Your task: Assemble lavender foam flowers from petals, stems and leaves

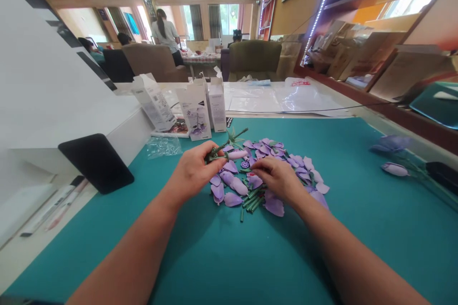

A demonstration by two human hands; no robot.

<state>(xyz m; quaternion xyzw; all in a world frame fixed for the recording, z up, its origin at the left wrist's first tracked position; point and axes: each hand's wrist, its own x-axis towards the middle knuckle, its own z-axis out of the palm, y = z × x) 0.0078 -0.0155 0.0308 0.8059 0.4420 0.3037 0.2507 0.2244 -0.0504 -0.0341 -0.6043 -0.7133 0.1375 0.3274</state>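
My left hand is closed around a green stem piece with a pale purple bud at its tip, held just above the teal mat. My right hand rests on a heap of purple petal pieces, its fingers curled and pinching among them; what they grip is too small to name. Short green stem rods lie under and in front of the right hand. A small round purple disc sits between the two hands.
Several opened white boxes stand at the mat's far edge, with a clear plastic bag beside them. A black phone-like slab leans at left. Finished purple flowers lie at right. People sit and stand at the far tables.
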